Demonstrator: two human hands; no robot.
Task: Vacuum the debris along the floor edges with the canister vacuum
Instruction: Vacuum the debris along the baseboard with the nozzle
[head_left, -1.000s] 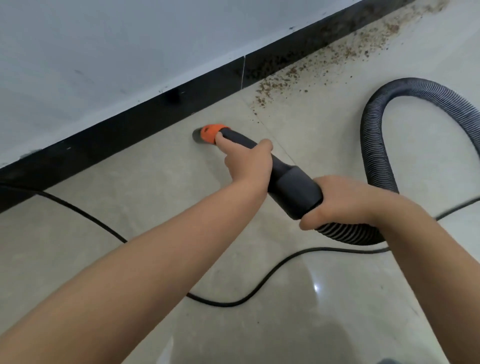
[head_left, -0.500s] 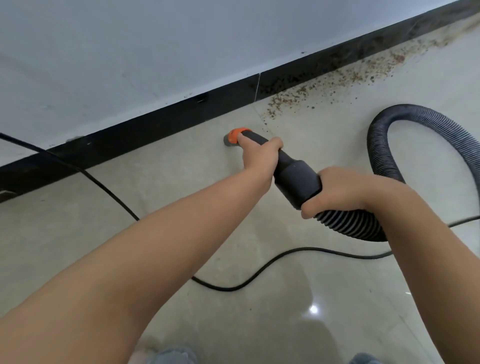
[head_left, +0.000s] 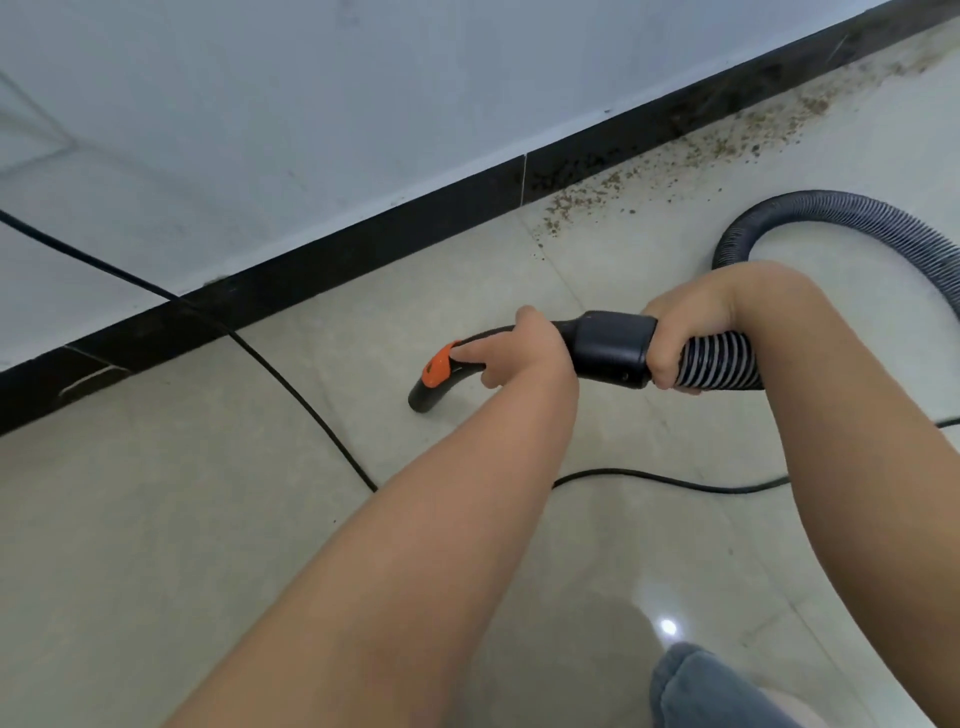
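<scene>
Debris (head_left: 613, 182) lies uncollected along the baseboard (head_left: 363, 244) at two o'clock from the nozzle (head_left: 426, 397), well apart from it — so most work seems left. Left hand (head_left: 524, 353) grips the curved tube, right hand (head_left: 685, 327) clamps the hose (head_left: 810, 208) cuff — power cord (head_left: 311, 415) crosses the floor (head_left: 156, 519).

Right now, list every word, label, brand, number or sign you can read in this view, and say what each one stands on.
None: no readable text shows anywhere.
Orange collar on the vacuum nozzle: a small dark mark, too blurred to read.
Black cuff of the hose, baseboard, wall, power cord: no lettering visible.
</scene>
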